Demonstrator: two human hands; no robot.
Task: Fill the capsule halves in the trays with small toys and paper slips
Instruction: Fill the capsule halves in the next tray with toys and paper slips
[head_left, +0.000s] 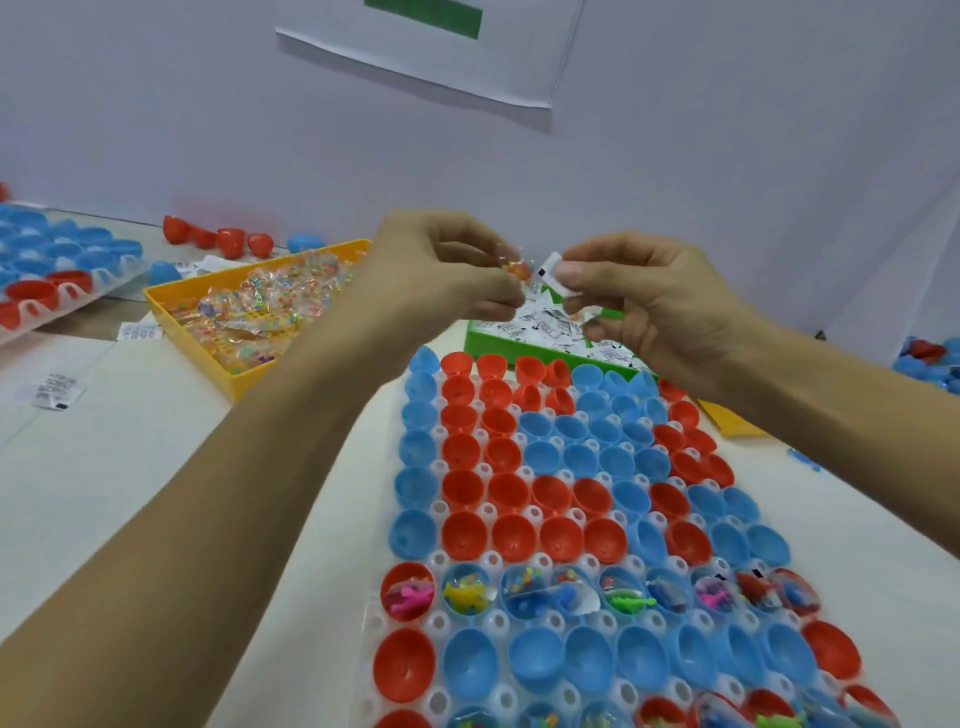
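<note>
— Above the tray (435, 566), at twelve o'clock: what's gripped?
— My left hand (441, 270) pinches a toy (516, 266); my right hand (649, 296) pinches a slip (553, 270), over the green box (498, 345).

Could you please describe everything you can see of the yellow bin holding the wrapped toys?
The yellow bin is a shallow rectangular tray of what looks like hard plastic, sitting flat on the pale table to the left of the capsule tray, one corner toward the camera. It holds a loose heap of small toys in clear wrappers, mostly toward its far side. Its right end is hidden behind the left hand. No hand touches it.
</note>
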